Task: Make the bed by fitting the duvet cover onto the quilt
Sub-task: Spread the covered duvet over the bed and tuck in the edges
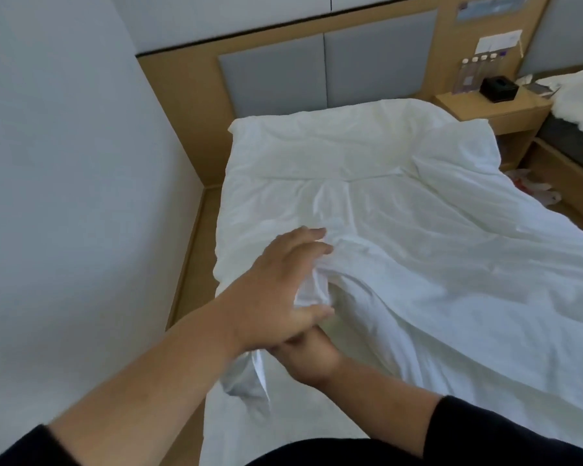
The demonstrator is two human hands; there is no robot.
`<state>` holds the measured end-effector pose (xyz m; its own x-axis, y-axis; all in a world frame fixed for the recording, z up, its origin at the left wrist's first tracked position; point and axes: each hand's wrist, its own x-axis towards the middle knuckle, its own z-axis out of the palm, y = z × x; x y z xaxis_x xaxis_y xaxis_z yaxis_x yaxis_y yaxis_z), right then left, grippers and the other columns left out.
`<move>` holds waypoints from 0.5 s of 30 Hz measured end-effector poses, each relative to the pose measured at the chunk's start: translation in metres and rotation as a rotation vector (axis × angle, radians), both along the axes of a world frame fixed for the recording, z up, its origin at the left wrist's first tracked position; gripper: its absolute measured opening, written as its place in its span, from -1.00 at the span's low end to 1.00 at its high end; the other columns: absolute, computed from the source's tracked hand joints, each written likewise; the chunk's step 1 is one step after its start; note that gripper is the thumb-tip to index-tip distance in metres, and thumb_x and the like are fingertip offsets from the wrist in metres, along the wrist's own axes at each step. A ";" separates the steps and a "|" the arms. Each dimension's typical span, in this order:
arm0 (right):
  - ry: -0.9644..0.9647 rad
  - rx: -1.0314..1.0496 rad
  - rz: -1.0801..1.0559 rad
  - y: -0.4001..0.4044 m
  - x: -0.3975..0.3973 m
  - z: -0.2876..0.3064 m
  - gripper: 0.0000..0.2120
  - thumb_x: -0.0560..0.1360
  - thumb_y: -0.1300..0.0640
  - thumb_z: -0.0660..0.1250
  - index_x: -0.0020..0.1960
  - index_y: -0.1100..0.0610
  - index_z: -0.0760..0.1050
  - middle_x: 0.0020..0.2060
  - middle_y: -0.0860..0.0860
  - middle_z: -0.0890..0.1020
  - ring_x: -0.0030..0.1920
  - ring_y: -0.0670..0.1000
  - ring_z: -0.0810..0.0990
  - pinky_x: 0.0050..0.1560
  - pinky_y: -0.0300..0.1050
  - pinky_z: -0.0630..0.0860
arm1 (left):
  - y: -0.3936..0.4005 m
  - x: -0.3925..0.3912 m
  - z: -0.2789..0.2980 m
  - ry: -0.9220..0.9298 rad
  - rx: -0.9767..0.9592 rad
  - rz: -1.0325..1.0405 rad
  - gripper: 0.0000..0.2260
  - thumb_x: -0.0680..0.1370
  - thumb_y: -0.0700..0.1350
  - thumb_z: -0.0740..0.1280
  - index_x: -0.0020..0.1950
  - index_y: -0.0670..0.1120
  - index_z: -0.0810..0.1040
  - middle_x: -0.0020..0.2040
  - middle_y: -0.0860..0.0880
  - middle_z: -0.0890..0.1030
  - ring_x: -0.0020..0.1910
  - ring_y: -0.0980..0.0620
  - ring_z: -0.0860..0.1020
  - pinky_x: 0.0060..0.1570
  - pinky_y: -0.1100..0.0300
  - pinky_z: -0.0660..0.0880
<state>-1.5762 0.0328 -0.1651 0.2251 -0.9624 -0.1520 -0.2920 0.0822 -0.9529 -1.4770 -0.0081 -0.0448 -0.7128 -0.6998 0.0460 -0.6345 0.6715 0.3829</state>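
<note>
The left hand (276, 290) is lying over a bunched fold of the crumpled white cotton duvet cover (401, 237), fingers spread and nearly straight, thumb pressing the cloth from the near side; its grip is loose and flat, not curled round anything. Directly beneath and touching it, the right hand (308, 356) is reaching under the cover's raised edge; its fingers are hidden by the cloth and the other hand, so whether its grip is closing on fabric cannot be told. Both forearms are coming out of black sleeves (505, 428).

The duvet cover is spreading away from the grip over the whole single bed (223, 428), lying rumpled, with a straight crease running across beyond the hands. The quilt is not separately distinguishable under the white cloth.

Beyond the hands, grey padded panels are sitting in a light wooden headboard (189, 92). Far to the right of the grip, a light wooden nightstand (495, 111) is carrying a black rectangular box (498, 88) and a row of small clear bottles (478, 72); the box's contents are not visible. A pale plain wall (64, 163) is running along the left, and wood-toned floor (196, 264) is showing between wall and bed.
</note>
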 end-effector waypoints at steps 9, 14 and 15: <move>-0.436 0.060 -0.339 -0.011 0.016 0.001 -0.75 0.52 -0.15 0.38 0.17 -0.17 0.60 0.13 -0.20 0.68 0.20 -0.16 0.62 0.32 -0.05 0.51 | 0.006 0.069 -0.093 0.029 -0.182 0.411 -0.25 0.37 -0.02 0.58 0.46 -0.13 0.33 0.37 -0.14 0.46 0.30 -0.14 0.44 0.25 -0.04 0.51; -0.419 0.047 -0.309 -0.006 0.013 -0.005 -0.76 0.57 0.05 0.42 0.24 -0.04 0.59 0.13 -0.16 0.69 0.22 -0.16 0.61 0.25 -0.19 0.50 | -0.043 0.068 -0.054 -0.115 -0.070 0.261 -0.74 0.49 -0.13 0.34 -0.29 0.05 0.29 -0.32 0.07 0.44 -0.34 0.05 0.41 -0.41 0.14 0.26; -0.323 0.063 -0.286 -0.005 0.016 -0.012 -0.72 0.55 0.02 0.45 0.26 -0.04 0.58 0.12 -0.18 0.67 0.22 -0.18 0.60 0.24 -0.22 0.47 | -0.043 0.075 -0.046 -0.065 -0.036 0.250 -0.70 0.47 -0.17 0.35 -0.33 0.04 0.26 -0.38 0.07 0.41 -0.40 0.08 0.37 -0.43 0.16 0.20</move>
